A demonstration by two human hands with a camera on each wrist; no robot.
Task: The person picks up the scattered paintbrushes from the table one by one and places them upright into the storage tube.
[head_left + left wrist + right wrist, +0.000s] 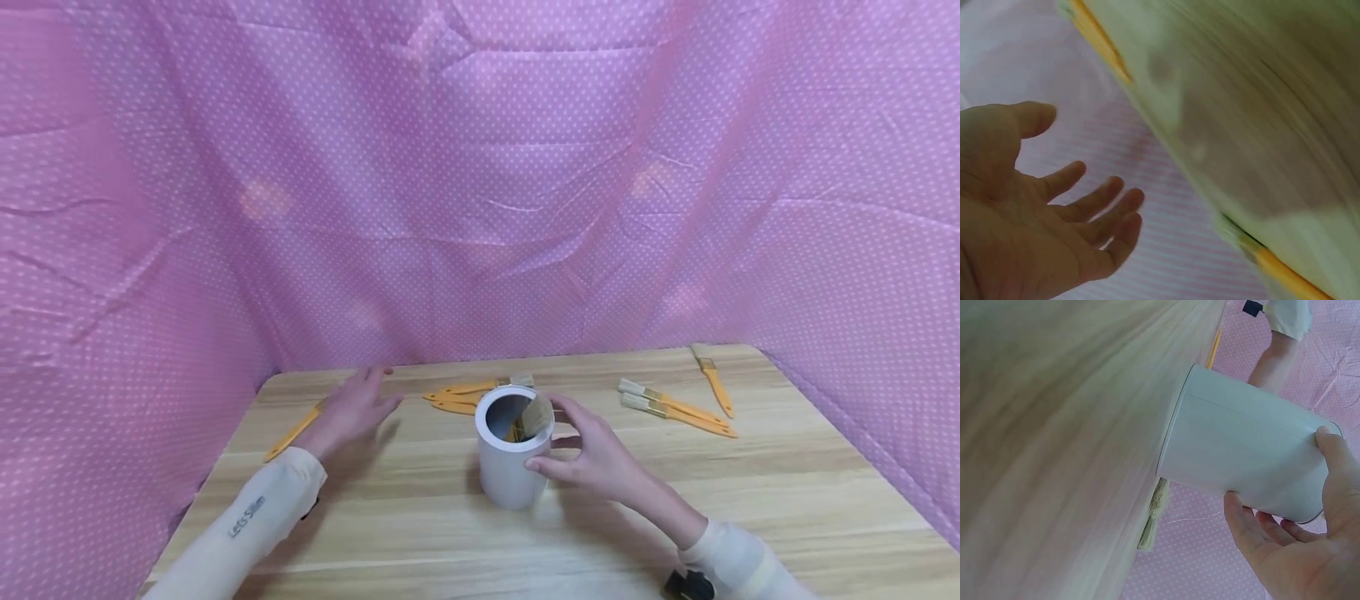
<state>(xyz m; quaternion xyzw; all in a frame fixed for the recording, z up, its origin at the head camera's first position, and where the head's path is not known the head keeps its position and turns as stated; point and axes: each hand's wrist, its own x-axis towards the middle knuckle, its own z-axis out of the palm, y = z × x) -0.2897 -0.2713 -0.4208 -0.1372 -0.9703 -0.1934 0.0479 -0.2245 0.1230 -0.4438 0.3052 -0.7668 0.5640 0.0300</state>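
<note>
Pink dotted cloth walls in a wooden tabletop (750, 500) where the right hand (600, 462) curls its grip around a white cylinder holder (512, 454) standing mid-table with a brush inside. The left hand (348, 412) hovers open and empty by a yellow-handled brush (294, 432); steadying the holder low should keep it upright. Its sleeve (247, 517) reads "Let's Slim"

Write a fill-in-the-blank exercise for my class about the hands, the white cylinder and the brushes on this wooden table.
1. The person's right hand grips the white cylindrical ____, which stands upright on the light wooden table.
2. The person's left hand is ____, fingers spread, holding nothing.
3. The flat paintbrushes on the table have ____ handles.
4. One paintbrush already stands ____ the white holder.

Missing words: holder; open; orange; inside
</note>
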